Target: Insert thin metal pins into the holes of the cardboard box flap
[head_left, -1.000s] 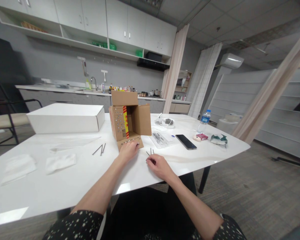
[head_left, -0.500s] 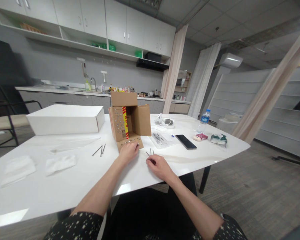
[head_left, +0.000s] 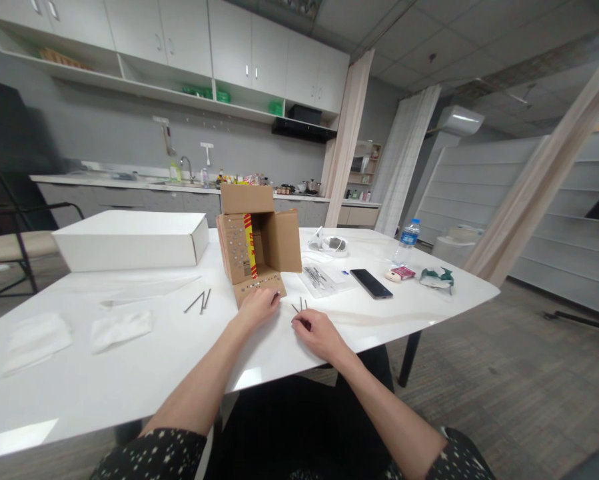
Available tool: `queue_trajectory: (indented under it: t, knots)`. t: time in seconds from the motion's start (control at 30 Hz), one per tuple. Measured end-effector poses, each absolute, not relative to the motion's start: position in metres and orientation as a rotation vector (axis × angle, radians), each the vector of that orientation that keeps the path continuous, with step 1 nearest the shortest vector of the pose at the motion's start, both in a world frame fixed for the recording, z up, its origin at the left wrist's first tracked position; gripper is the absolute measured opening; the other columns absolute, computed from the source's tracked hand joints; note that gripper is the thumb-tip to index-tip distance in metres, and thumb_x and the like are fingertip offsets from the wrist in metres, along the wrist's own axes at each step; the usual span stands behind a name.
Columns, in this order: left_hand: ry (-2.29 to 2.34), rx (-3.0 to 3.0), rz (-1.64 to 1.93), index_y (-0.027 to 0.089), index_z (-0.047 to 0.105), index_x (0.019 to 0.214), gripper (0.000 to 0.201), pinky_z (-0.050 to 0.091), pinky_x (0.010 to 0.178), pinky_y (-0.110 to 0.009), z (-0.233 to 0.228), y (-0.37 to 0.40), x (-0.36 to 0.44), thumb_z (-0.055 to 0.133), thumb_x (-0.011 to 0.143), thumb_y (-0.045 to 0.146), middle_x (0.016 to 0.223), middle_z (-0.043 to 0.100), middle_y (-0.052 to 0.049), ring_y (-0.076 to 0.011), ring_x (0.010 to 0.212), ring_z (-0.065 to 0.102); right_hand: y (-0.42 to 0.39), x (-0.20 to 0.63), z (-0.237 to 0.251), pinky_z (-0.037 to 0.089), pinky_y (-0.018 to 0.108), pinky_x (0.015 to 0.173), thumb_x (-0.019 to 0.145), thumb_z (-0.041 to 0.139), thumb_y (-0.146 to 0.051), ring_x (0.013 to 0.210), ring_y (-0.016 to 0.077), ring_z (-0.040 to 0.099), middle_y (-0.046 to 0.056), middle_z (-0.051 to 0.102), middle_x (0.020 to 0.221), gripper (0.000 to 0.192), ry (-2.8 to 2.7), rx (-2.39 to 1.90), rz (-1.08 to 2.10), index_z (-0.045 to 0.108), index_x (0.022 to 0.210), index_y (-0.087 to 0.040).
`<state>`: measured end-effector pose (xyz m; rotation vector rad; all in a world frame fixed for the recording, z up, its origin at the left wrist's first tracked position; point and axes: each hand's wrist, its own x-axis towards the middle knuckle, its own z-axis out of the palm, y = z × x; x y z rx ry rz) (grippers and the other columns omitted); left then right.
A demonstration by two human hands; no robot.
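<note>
White table: holds everything listed here and spans most of the view. White flat box, far left: closed, contents not visible. Cardboard box, centre: lying on its side with the flaps open towards the person; the left flap carries a red and yellow strip and rows of small metal heads, the lower flap lies flat on the table with another row of heads along it; the inside looks bare as far as can be seen. Left hand: resting on the near edge of the lower flap, fingers curled loosely down onto it, gripping nothing that can be made out. Right hand: just right of the left hand, fingertips drawn together at the near ends of a few nails lying on the table; whether one is pinched cannot be told. Change over the last second: almost none, both hands keep their places with only a slight shift of the left hand. Further nails lie loose to the left. Far right: clear packet, phone, water bottle. Near left: two white cloths.
</note>
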<state>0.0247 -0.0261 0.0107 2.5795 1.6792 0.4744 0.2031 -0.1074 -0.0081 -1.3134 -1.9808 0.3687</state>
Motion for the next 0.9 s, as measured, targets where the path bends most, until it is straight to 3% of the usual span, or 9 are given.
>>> queue_trajectory:
  t: [0.9]
  knots:
    - [1.484,2.550,0.445,0.020,0.070,0.099,0.029,0.048,0.079,-0.030,0.0111,-0.0324,0.0265,0.044,0.088,0.027,0.099,0.073,-0.010,-0.0250,0.096,0.067,-0.1071,0.2034,-0.0093,0.041,0.025,0.067,0.085,0.054,-0.016,0.070,0.0153,0.057,0.003,0.067,0.076,0.016,-1.969,-1.299,0.381,0.069,0.081,-0.017]
